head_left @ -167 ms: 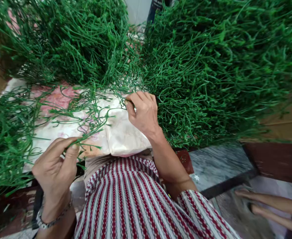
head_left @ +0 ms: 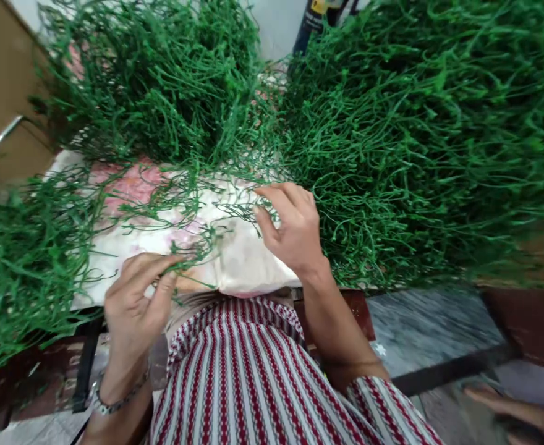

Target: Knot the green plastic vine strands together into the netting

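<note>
Several green stems (head_left: 201,248) sit pinched in my left hand (head_left: 137,300) over the cloth (head_left: 248,262), seemingly to keep them together; my right hand (head_left: 296,230), tips narrowly parted, is beside loose strands (head_left: 238,212).

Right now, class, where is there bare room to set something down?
Bare: flowered cloth between the right hand and striped shirt; grey marble slab between right green-stem heap and striped sleeve. Crowded: that heap, back-left heap, left heap.
</note>
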